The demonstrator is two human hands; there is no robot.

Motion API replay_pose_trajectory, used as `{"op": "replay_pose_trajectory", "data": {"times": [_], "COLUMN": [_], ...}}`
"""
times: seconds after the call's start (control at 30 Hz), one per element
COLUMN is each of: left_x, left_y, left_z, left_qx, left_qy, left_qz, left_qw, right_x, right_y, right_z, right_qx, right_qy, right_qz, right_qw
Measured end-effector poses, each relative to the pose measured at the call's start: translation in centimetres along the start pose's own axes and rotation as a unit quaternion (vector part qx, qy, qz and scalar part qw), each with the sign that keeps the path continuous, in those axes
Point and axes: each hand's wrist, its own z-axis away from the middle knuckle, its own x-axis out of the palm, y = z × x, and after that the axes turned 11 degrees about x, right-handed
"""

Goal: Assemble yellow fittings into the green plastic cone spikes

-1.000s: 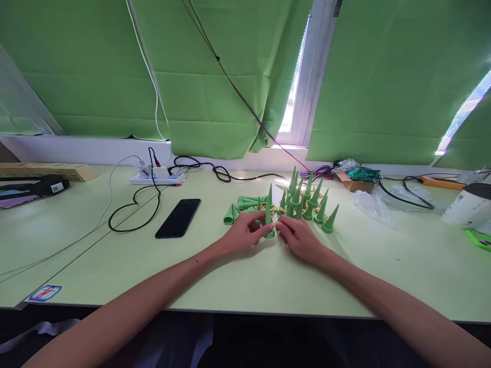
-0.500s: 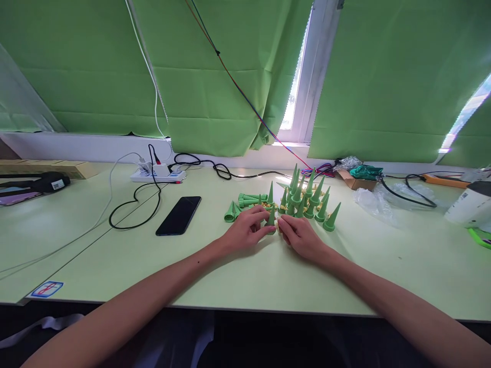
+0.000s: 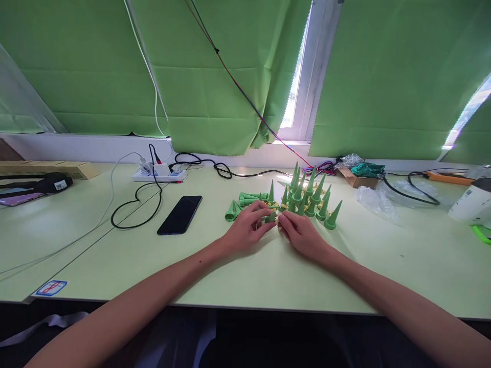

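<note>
Green cones (image 3: 297,194); carton (image 3: 359,182) with teal bag (image 3: 367,169), seemingly.

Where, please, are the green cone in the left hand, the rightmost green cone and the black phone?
Held green cone (image 3: 270,217): head view, its visible side.
Rightmost green cone (image 3: 332,217): head view, sloping side.
Black phone (image 3: 179,215): head view, screen middle.
</note>
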Motion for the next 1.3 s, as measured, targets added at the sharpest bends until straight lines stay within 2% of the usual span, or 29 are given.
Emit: {"op": "replay_pose_trajectory", "data": {"times": [0.3, 0.43, 0.7, 0.87, 1.1, 1.3], "left_x": [-0.16, -0.24, -0.01, -0.03, -0.26, -0.34], "left_y": [0.58, 0.60, 0.29, 0.14, 0.00, 0.11], "left_z": [-0.29, -0.34, -0.35, -0.36, -0.31, -0.23], "left_qx": [-0.100, -0.124, -0.190, -0.197, -0.175, -0.149], "left_qy": [0.046, 0.025, -0.034, -0.042, -0.053, -0.036], "left_qz": [0.067, 0.089, 0.154, 0.169, 0.177, 0.160], "left_qw": [0.992, 0.988, 0.969, 0.965, 0.967, 0.975], "right_x": [-0.14, -0.22, -0.32, -0.28, -0.26, -0.35], "right_y": [-0.07, -0.26, -0.17, 0.02, 0.03, -0.24], "right_z": [-0.04, 0.00, 0.19, 0.23, 0.24, 0.37], "right_qx": [0.015, 0.016, -0.008, -0.013, -0.023, -0.020], "right_qy": [0.076, 0.080, 0.048, 0.033, 0.021, 0.010], "right_qz": [-0.025, -0.030, -0.016, -0.021, -0.031, -0.036], "right_qw": [0.997, 0.996, 0.999, 0.999, 0.999, 0.999]}}
